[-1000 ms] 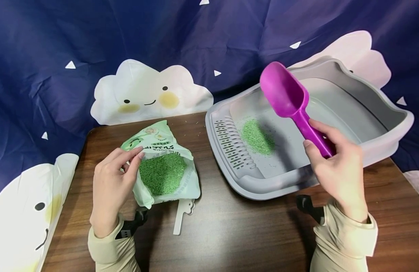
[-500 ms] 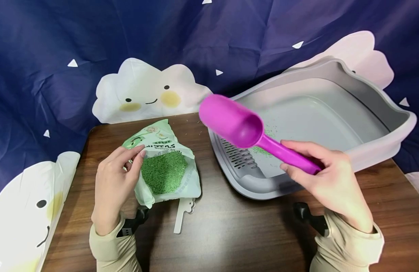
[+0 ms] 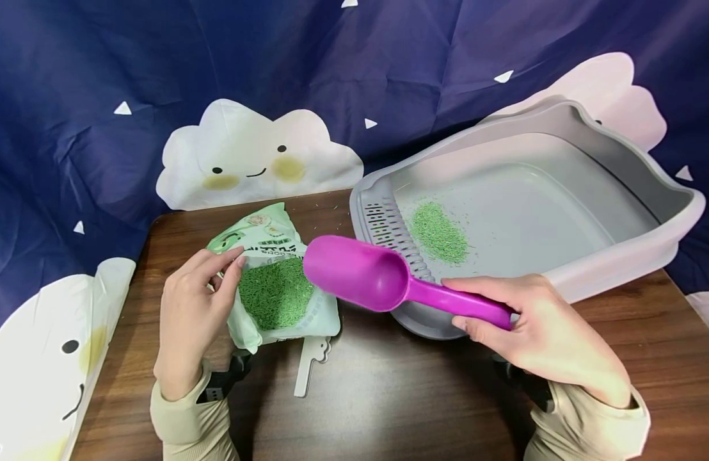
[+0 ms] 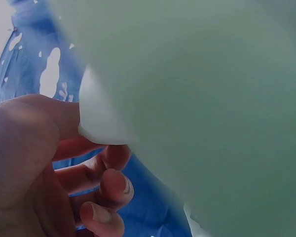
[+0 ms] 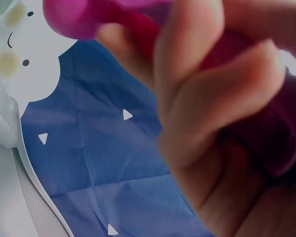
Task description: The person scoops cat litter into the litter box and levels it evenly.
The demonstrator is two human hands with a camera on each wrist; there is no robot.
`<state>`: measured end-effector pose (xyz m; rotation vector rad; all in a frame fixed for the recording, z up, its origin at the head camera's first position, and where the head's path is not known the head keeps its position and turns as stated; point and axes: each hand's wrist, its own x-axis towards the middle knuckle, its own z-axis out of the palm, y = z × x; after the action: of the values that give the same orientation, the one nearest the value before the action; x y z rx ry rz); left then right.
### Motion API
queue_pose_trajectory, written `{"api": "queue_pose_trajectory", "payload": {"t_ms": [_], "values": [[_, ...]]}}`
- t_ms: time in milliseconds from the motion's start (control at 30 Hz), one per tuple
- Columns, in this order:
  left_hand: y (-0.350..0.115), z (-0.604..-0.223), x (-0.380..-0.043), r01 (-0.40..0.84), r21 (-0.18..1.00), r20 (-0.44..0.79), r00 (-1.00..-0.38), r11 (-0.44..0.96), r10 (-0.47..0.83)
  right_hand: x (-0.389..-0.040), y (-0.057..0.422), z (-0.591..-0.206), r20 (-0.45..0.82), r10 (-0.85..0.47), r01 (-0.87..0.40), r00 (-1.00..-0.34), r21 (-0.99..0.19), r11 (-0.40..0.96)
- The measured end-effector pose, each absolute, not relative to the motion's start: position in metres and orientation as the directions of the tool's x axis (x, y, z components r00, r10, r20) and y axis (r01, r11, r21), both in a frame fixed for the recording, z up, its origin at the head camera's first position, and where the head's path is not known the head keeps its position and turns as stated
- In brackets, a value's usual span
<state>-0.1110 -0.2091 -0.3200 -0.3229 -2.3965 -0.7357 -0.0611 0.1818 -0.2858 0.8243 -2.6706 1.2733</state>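
In the head view my right hand [image 3: 533, 320] grips the handle of a magenta scoop [image 3: 357, 272]. The scoop's bowl looks bare inside and hangs at the right edge of an open, pale green bag [image 3: 326, 317]. Green pellets [image 3: 276, 294] fill the bag's mouth. My left hand [image 3: 196, 301] pinches the bag's left rim between thumb and forefinger; in the left wrist view the bag's wall [image 4: 202, 108] covers much of the picture. The right wrist view has my fingers [image 5: 222, 98] curled round the scoop's handle.
At the right stands a grey litter tray [image 3: 613, 262] with a slotted step and a small heap of green pellets [image 3: 438, 234]. A flat light-grey tool [image 3: 304, 374] sticks out from under the bag. Behind the wooden table [image 3: 377, 397] hangs a blue cloth [image 3: 262, 57].
My right hand has brought the scoop from above the litter tray leftward and down to the bag, turning its bowl to the left. My left hand has kept its hold on the bag.
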Motion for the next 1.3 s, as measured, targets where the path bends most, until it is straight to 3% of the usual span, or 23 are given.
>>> {"api": "queue_pose_trajectory", "payload": {"t_ms": [233, 400, 700, 933, 1300], "values": [[-0.209, -0.32, -0.111, 0.387, 0.428, 0.614, -0.788, 0.817, 0.052, -0.064, 0.171, -0.291, 0.269, -0.616, -0.593, -0.74, -0.694, 0.409], [-0.209, -0.321, -0.112, 0.391, 0.427, 0.617, -0.785, 0.816, 0.054, -0.065, 0.157, -0.295, 0.25, -0.671, -0.627, -0.698, -0.666, 0.404], [-0.209, -0.322, -0.112, 0.397, 0.425, 0.623, -0.78, 0.813, 0.054, -0.065, 0.126, -0.302, 0.026, -0.675, -0.545, -0.737, -0.613, 0.572], [-0.209, -0.322, -0.112, 0.396, 0.425, 0.626, -0.778, 0.814, 0.052, -0.065, 0.102, -0.313, -0.024, -0.614, -0.521, -0.789, -0.502, 0.69], [-0.208, -0.321, -0.111, 0.395, 0.426, 0.621, -0.782, 0.814, 0.055, -0.069, 0.08, -0.332, -0.016, -0.575, -0.457, -0.818, -0.59, 0.666]]}}
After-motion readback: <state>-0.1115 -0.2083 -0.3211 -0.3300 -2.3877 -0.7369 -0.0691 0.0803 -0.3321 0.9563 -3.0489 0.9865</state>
